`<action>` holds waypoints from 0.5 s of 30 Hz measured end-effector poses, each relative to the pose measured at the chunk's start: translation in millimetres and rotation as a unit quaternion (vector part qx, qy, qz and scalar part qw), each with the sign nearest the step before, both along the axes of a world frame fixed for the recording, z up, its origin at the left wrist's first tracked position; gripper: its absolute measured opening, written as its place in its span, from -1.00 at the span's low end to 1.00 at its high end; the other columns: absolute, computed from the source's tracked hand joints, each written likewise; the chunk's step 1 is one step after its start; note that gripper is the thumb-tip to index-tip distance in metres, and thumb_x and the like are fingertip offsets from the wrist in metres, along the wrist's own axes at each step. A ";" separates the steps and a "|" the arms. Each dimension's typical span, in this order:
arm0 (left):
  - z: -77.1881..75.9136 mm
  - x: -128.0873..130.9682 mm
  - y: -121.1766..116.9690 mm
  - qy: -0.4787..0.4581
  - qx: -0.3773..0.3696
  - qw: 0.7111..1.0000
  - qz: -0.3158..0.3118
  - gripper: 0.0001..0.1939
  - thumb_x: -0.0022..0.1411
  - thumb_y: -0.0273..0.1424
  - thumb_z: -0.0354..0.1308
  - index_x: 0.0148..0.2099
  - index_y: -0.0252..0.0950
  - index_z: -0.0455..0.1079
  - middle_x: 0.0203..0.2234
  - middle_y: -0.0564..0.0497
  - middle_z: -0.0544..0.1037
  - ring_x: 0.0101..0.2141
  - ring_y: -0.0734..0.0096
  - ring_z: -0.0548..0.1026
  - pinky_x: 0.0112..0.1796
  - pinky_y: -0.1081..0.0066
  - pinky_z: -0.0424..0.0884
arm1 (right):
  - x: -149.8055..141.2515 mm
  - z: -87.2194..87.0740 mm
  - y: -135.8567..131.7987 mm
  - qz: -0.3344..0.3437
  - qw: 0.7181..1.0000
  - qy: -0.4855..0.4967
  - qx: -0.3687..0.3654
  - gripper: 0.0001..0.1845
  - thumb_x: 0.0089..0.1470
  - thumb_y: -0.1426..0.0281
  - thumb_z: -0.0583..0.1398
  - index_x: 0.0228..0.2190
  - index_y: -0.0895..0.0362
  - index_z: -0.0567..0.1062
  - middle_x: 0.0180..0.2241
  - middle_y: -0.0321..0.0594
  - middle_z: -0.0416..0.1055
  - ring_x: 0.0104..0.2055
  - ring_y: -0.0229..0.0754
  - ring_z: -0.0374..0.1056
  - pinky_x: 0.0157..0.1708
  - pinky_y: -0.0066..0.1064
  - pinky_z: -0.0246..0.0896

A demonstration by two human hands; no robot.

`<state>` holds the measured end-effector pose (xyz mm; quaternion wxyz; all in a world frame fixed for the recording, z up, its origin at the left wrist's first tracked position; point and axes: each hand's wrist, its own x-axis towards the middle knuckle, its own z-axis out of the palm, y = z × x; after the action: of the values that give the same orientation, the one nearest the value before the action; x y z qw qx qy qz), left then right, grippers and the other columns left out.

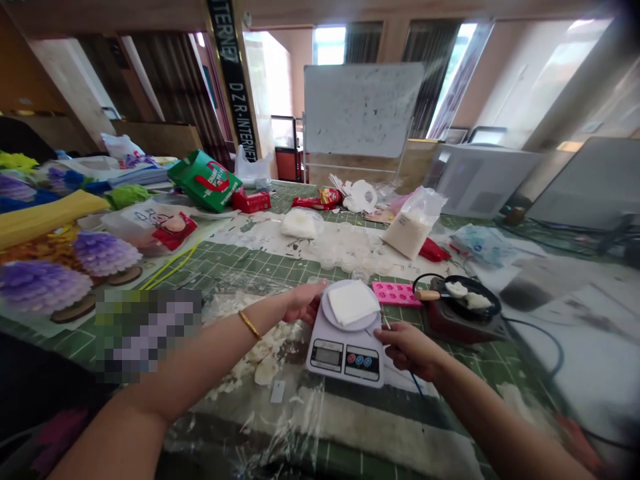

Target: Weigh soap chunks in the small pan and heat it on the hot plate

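Note:
A white kitchen scale (345,360) lies in front of me, its display and buttons facing me. On its round plate rests a flat, white, squarish sheet or slab (354,303). My left hand (303,303) is closed at the far left edge of the scale, its fingertips partly hidden there. Beside the scale's right edge, my right hand (411,347) is closed around a thin tool (385,321) with a metallic tip; its blue lower end pokes out below the fingers. White flakes (265,363) lie on clear plastic left of the scale.
A black pan (483,303) with white lumps sits on a hot plate (465,330) at right. Behind the scale are a pink mold (397,294), clear cups (345,247) and a bag of white granules (413,227). Purple paper flowers (45,287) stand at left.

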<state>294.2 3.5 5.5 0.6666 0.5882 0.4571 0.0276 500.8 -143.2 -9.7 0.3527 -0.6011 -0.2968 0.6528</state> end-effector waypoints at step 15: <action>-20.9 39.0 70.7 0.200 0.455 0.838 -0.226 -0.58 -0.25 -0.33 0.28 -0.24 -0.33 0.41 -0.13 -0.22 0.45 -0.07 0.02 0.36 -0.07 0.26 0.27 | 6.2 -21.8 -11.3 -0.006 1.000 0.022 -0.005 -0.71 -0.11 0.30 0.21 -0.58 0.10 0.15 -0.85 -0.55 -0.01 -0.79 -0.51 -0.21 -0.75 -0.59 -0.39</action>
<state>333.3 74.1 -15.4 0.2056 0.9050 0.3707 -0.0371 507.1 -154.5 -31.5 0.3603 -0.5901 -0.2823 0.6651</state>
